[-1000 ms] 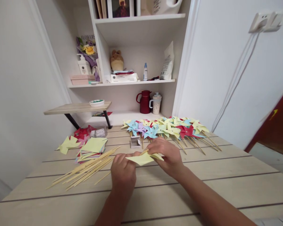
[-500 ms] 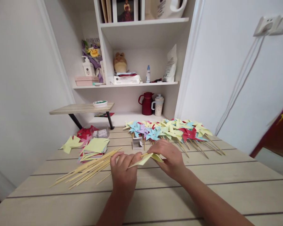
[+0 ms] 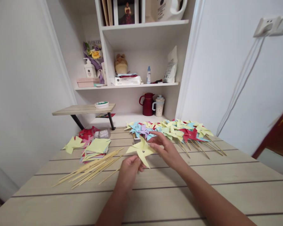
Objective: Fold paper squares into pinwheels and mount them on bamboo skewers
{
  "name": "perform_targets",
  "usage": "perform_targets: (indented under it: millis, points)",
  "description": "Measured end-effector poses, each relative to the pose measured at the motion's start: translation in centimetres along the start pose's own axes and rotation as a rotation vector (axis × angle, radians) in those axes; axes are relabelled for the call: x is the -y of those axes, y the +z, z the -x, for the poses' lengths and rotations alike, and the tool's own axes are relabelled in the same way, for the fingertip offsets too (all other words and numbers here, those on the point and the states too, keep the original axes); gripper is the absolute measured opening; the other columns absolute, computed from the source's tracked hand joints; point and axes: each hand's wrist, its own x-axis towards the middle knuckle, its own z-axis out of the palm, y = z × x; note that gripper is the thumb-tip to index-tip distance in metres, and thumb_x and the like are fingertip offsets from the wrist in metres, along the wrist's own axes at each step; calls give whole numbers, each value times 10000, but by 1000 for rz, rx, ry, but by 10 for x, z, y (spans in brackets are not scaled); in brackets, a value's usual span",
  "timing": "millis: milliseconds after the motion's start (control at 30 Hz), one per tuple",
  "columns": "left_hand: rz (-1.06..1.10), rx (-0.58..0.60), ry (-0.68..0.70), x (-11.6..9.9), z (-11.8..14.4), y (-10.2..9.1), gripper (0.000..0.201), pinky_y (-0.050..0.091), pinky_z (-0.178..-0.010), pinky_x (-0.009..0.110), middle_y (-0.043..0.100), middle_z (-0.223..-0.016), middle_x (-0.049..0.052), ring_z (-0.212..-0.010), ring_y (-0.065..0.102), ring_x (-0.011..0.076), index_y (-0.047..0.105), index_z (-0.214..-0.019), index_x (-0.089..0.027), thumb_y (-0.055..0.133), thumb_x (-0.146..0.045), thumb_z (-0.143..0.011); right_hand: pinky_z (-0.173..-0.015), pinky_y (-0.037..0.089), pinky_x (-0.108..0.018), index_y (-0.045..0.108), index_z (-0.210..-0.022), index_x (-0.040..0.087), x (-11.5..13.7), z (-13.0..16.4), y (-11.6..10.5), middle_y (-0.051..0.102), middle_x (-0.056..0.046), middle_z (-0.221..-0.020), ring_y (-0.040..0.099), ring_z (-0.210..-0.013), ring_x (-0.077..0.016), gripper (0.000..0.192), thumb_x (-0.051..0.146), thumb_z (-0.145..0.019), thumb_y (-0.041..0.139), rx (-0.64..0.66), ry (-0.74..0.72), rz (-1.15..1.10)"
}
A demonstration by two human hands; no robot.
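Yellow paper pinwheel (image 3: pixel 141 151), pinned at centre, held upright above the wooden table (image 3: pixel 202 188). Left hand (image 3: pixel 129 169): closed on the pinwheel from below, fingers pinching under its lower blades. Right hand (image 3: pixel 166 150): open, fingers spread, fingertips touching the pinwheel's right blade. Left of the left hand: loose bamboo sticks (image 3: pixel 91 169); beyond these, a stack of coloured paper squares (image 3: pixel 95 148). Beyond the right hand: a row of finished pinwheels (image 3: pixel 176 130), mixed colours, lying on their sticks.
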Motion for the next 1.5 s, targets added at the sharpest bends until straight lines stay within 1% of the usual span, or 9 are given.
perform_targets:
  millis: [200,300,433,533,633,767,1067,1233,1500]
  points:
    - [300,-87,-141,-1,2,-4,260,374,-561,184,629,-655,33,-556,474,70,762,-811,-103,780,-334,-692,-727,507,-340,524,-1264,228,-10,-3,-3,697,-62,-971,670,-744,-189,439,509,-928,484,-120,128,-73]
    - [415,-152,-191,-4,3,-4,205,422,-585,175,650,-696,39,-562,493,58,765,-797,-102,815,-239,-653,-670,499,-313,610,-1026,193,-17,-4,-3,694,-54,-865,643,-683,-173,384,540,-894,511,-95,224,-108]
    - [563,-256,-199,-5,0,-5,106,476,-621,174,689,-819,59,-596,545,56,750,-781,-105,776,-107,-678,-544,426,-245,585,-694,166,-22,1,8,648,-32,-687,572,-553,-117,378,515,-838,577,245,400,-123]
    - [648,-298,-194,-4,-1,-7,84,503,-636,180,668,-769,43,-595,562,62,730,-780,-111,738,-59,-715,-474,355,-209,584,-722,160,-20,11,24,665,-30,-719,550,-512,-89,328,471,-826,606,507,475,-163]
    - [693,-279,-175,-4,-2,-9,69,505,-600,174,640,-707,27,-586,562,72,709,-789,-121,720,-66,-748,-448,320,-195,592,-806,167,-14,19,38,653,-11,-720,535,-504,-83,273,437,-848,587,600,432,-152]
    - [719,-268,-157,-6,-1,-10,70,505,-594,169,639,-700,30,-618,583,88,693,-823,-128,697,-76,-775,-465,345,-197,602,-827,168,-4,23,49,635,2,-713,518,-505,-81,237,397,-868,559,578,355,-131]
    - [688,-249,-168,0,-2,-8,68,512,-613,200,651,-741,40,-629,600,98,671,-847,-122,708,-151,-797,-453,330,-214,562,-603,182,-11,30,70,562,32,-511,454,-433,-92,168,241,-748,625,452,367,-116]
    - [581,-253,-178,2,0,-10,131,522,-633,221,693,-815,79,-684,635,122,660,-828,-124,747,-209,-779,-464,355,-208,557,-600,186,-10,27,68,585,27,-547,479,-447,-89,192,270,-766,606,427,424,-245]
    - [374,-198,-133,-2,4,-10,357,523,-695,258,717,-849,80,-682,648,130,681,-1087,-91,723,-305,-805,-471,364,-210,564,-604,186,-11,19,58,576,28,-537,485,-448,-89,237,263,-829,562,340,386,-179]
